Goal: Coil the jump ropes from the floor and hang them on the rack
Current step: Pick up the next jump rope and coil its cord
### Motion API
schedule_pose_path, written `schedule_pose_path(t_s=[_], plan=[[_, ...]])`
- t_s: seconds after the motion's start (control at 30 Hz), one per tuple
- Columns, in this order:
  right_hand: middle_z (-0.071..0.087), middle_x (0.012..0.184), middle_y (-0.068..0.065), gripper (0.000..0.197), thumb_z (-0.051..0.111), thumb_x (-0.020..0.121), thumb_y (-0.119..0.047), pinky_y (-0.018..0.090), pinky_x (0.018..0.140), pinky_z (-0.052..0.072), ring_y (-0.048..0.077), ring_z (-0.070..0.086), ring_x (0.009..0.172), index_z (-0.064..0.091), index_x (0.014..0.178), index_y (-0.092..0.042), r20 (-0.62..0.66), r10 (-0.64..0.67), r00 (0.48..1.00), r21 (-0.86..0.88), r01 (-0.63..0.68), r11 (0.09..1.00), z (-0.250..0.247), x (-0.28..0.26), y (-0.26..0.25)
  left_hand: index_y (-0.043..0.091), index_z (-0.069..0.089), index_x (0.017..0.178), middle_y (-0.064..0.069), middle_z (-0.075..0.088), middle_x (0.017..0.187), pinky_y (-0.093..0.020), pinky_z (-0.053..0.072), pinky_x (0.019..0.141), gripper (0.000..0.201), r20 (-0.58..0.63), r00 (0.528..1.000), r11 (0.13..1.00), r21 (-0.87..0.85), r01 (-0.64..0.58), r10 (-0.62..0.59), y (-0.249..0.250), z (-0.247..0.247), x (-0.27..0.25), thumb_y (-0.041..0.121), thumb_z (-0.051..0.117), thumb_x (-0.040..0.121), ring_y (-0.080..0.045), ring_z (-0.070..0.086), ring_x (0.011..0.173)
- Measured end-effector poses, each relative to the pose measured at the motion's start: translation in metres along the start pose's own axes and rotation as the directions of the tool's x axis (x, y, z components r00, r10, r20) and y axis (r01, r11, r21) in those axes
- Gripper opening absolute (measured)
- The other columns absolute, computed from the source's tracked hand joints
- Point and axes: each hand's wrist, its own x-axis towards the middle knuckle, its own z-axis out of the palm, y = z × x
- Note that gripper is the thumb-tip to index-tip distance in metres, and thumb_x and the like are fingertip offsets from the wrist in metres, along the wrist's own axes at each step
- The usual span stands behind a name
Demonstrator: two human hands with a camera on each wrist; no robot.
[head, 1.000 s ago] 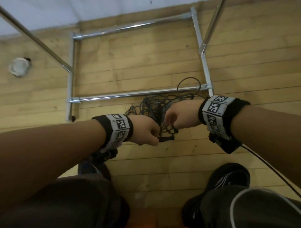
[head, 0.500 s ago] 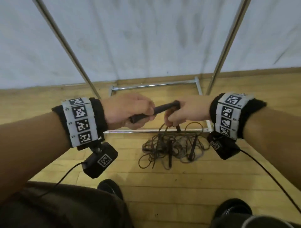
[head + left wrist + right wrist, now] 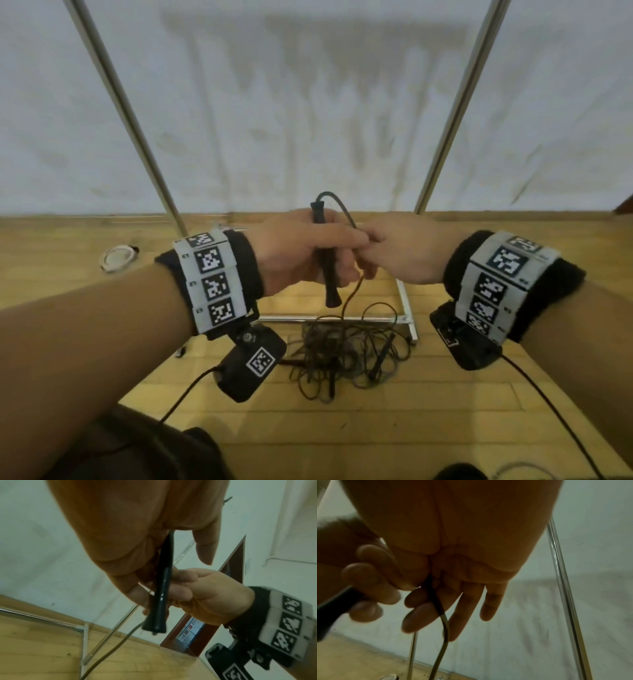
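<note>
My left hand [image 3: 301, 253] grips a black jump-rope handle [image 3: 329, 274] and holds it upright at chest height. Its cord [image 3: 342, 205] loops out of the handle's top and down to the right. There my right hand [image 3: 394, 253] pinches the cord between thumb and fingers. Below the hands the cord drops to a tangled pile of dark ropes [image 3: 346, 353] on the wooden floor. In the left wrist view the handle [image 3: 163, 595] crosses my palm. The right wrist view shows the cord [image 3: 440, 609] running past my fingers [image 3: 467, 608]. The rack's poles [image 3: 137, 120] rise behind.
The rack's second pole [image 3: 459, 102] stands at the right, and its base bar [image 3: 342, 319] lies just behind the pile. A white wall is close behind. A small white round object [image 3: 116, 257] sits on the floor at the left. My shoe [image 3: 459, 472] is at the bottom.
Both hands rose from the pile on the floor with one handle. It turned from level to upright, and my right hand shifted from the handle's end to the cord.
</note>
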Motion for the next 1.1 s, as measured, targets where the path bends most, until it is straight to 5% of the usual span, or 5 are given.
schedule_pose_path(t_s=[0.43, 0.63, 0.77, 0.93, 1.1], plan=[[0.076, 0.082, 0.002, 0.034, 0.046, 0.106, -0.033, 0.048, 0.090, 0.056, 0.018, 0.072, 0.086, 0.065, 0.090, -0.010, -0.190, 0.032, 0.981, 0.437, 0.056, 0.898, 0.022, 0.020, 0.019, 0.007, 0.080, 0.104, -0.008, 0.079, 0.092, -0.035, 0.062, 0.070, 0.047, -0.259, 0.926, 0.929, -0.176, -0.326, 0.276, 0.043, -0.016, 0.002, 0.040, 0.047, 0.111, -0.022, 0.075, 0.074], [0.071, 0.086, -0.008, 0.032, 0.038, 0.107, -0.043, 0.025, 0.075, 0.048, 0.009, 0.065, 0.081, 0.060, 0.092, -0.025, 0.094, 0.178, 0.979, 0.028, -0.182, 0.983, 0.073, 0.024, 0.060, 0.004, 0.064, 0.134, -0.017, 0.075, 0.126, -0.040, 0.062, 0.093, 0.042, -0.576, 0.652, 0.664, -0.237, -0.710, 0.492, 0.082, -0.063, -0.015, 0.036, 0.050, 0.111, -0.032, 0.074, 0.116], [0.071, 0.097, -0.004, 0.035, 0.036, 0.109, -0.035, 0.026, 0.072, 0.043, 0.012, 0.061, 0.086, 0.064, 0.100, -0.017, 0.260, 0.263, 0.929, -0.143, -0.232, 0.962, 0.083, 0.022, 0.073, 0.010, 0.070, 0.126, -0.009, 0.078, 0.123, -0.047, 0.058, 0.103, 0.032, -0.705, 0.542, 0.777, 0.021, -0.629, 0.458, 0.076, -0.074, -0.017, 0.030, 0.061, 0.104, -0.025, 0.074, 0.117], [0.071, 0.086, -0.005, 0.036, 0.039, 0.108, -0.035, 0.030, 0.074, 0.052, 0.016, 0.066, 0.083, 0.066, 0.091, -0.018, 0.155, 0.166, 0.974, -0.026, -0.164, 0.986, 0.049, 0.025, 0.043, 0.042, 0.069, 0.131, 0.027, 0.071, 0.128, -0.037, 0.050, 0.112, 0.027, -0.387, 0.803, 0.797, 0.579, -0.172, 0.454, 0.037, -0.054, -0.013, 0.041, 0.057, 0.107, 0.006, 0.064, 0.121], [0.075, 0.077, -0.002, 0.032, 0.045, 0.105, -0.035, 0.020, 0.067, 0.042, 0.001, 0.064, 0.073, 0.067, 0.090, -0.019, -0.030, 0.034, 0.999, 0.085, -0.031, 0.996, 0.006, 0.025, 0.003, 0.046, 0.074, 0.120, 0.016, 0.079, 0.110, -0.051, 0.059, 0.097, 0.031, -0.133, 0.945, 0.708, 0.695, -0.127, 0.300, 0.021, -0.027, -0.008, 0.054, 0.055, 0.098, -0.018, 0.075, 0.104]])
